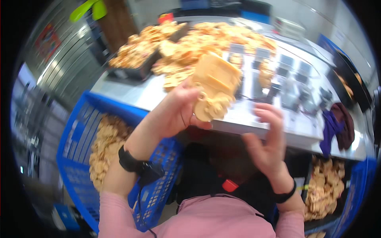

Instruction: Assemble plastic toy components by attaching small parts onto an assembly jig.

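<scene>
My left hand (174, 109) is closed around a tan moulded piece (217, 77), which it holds up above the table's front edge. The piece has a broad block with a rectangular recess on top and a rounded, knobbly part below; its exact kind is unclear. To the right, my right hand (266, 144) hangs in front of the table with its fingers apart and nothing in them. Beyond the hands, a large heap of similar tan pieces (222, 35) covers the back of the table (131, 92). Motion blur softens the small details.
A black tray (133, 74) of tan pieces stands at the back left. Several grey fixtures (291, 95) stand on the table's right half, near purple and brown cloths (331, 129). Blue crates hold more pieces at left (75, 158) and right (363, 178).
</scene>
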`<state>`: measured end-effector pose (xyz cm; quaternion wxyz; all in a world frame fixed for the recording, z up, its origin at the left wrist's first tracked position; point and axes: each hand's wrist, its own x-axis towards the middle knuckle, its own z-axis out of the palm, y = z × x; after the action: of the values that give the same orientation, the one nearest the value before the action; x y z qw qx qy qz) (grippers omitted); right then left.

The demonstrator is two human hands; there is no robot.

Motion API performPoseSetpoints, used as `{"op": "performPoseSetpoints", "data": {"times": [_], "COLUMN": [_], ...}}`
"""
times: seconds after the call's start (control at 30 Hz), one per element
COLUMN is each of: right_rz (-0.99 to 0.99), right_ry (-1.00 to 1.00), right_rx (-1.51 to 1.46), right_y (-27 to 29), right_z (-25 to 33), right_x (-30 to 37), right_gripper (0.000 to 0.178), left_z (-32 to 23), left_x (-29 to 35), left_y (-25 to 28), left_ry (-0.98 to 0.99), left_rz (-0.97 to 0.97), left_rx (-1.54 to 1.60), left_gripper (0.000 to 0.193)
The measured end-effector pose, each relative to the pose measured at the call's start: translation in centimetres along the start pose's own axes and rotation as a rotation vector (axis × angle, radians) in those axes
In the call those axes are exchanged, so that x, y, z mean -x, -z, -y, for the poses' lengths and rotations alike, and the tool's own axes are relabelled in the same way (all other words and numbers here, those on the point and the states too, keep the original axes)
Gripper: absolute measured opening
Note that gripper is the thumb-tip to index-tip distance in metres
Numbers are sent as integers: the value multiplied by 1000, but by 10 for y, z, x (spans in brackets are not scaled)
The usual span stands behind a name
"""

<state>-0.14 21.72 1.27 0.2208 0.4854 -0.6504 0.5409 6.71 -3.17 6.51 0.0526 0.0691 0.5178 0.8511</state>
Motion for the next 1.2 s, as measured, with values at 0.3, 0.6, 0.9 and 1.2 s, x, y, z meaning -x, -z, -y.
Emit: {"op": "performPoseSetpoints", "data": {"times": [0.3,0.6,0.9,1.2], "right_rz": [-259,-358,-350,-393], "right_ry": [-318,-193,-370,-282], "right_rx": [-423,469,227,235], "right_y": [34,114,114,108], "right_z": [-28,-78,-102,-96], "right_x": [25,6,8,13], "right_gripper": [53,35,26,23], "left_z": [67,59,44,34], "left_x": [-81,-108,-141,-173], "left_y": [-91,-104,-99,-96], "left_ry": [-212,-246,-572,-631], "left_rz": [116,-14,-72,-75], "left_rx": [-574,-558,-1130,-1347], "left_gripper": [62,59,46,48]}}
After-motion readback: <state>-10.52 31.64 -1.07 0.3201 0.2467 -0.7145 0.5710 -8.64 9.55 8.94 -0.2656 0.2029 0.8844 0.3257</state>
